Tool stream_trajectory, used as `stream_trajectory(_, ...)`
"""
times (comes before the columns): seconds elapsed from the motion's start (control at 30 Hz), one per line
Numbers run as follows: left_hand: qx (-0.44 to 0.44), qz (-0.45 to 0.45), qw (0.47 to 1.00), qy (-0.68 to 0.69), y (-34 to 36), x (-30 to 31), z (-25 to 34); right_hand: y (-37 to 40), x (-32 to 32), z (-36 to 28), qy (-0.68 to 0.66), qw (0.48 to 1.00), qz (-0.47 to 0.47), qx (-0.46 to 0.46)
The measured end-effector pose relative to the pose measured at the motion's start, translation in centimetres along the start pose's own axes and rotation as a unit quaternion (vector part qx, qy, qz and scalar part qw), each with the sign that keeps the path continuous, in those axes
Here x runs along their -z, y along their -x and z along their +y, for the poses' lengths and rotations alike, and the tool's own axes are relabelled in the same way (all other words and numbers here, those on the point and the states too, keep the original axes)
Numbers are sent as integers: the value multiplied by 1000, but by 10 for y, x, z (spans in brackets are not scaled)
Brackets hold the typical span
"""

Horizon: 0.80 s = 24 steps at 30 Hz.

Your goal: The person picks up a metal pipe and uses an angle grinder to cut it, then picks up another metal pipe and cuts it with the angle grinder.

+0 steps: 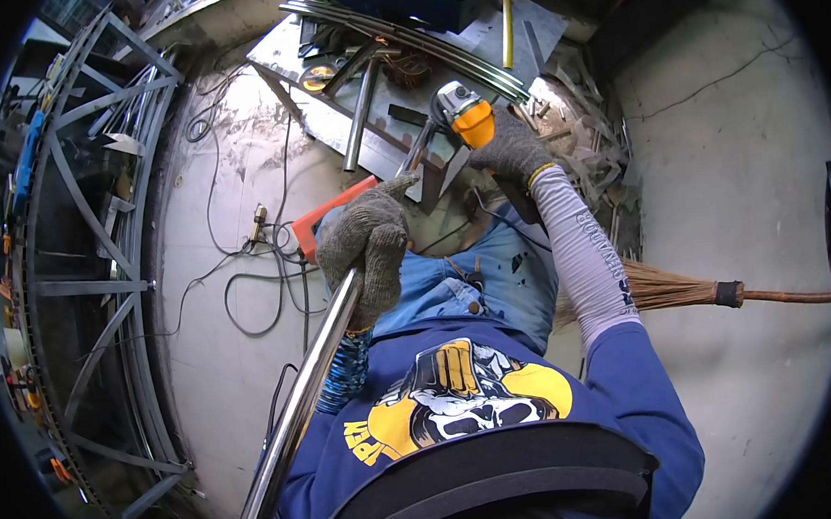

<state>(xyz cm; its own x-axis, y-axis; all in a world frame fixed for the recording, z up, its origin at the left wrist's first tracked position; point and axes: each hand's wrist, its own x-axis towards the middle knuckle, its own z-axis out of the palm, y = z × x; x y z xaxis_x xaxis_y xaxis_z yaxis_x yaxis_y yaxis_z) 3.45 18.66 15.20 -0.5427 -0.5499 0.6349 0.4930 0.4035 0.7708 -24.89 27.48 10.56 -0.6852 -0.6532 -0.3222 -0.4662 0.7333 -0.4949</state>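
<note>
My left hand (364, 248), in a grey knit glove, is wrapped round a shiny metal pipe (297, 404), its index finger stretched along it. The pipe runs from the lower left up past the hand towards the table. My right hand (513, 149), gloved too, grips an angle grinder (470, 116) with a silver and yellow-orange head. The grinder's working end is close to the far end of the pipe; the glove hides most of its body. Behind the left hand shows an orange-red bar-like piece (326, 217).
A low metal-topped table (276, 48) carries long thin tubes (425, 50), a short pipe (361, 118) and a yellow strip (508, 33). Black cables (227, 296) loop over the floor. A metal rack (92, 287) stands left; a broom (676, 285) lies right.
</note>
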Motion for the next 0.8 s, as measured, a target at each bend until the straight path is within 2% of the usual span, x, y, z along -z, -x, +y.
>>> stream_trajectory(0.07, -1, 9, 1000, 29, 8, 7, -9, 0, 3, -2, 13, 1000, 4, 13)
stream_trajectory(0.13, -11, 42, 995, 85, 16, 12, -16, 0, 6, -6, 41, 997, 46, 39)
stream_trajectory(0.33, 26, 91, 989, 109, 40, 26, -16, -9, 14, -9, 84, 992, 19, 94)
stream_trajectory(0.53, 43, 107, 985, 126, 46, 30, -21, -7, 8, -8, 71, 994, 13, 87)
stream_trajectory(0.63, 21, 91, 987, 129, 43, 30, -21, -7, 6, -3, 46, 996, 19, 77)
stream_trajectory(0.73, 51, 101, 985, 131, 42, 26, -15, -2, 3, -5, 57, 996, 23, 67)
stream_trajectory(0.8, 52, 99, 986, 121, 38, 25, -13, 2, 3, -10, 70, 997, 16, 18)
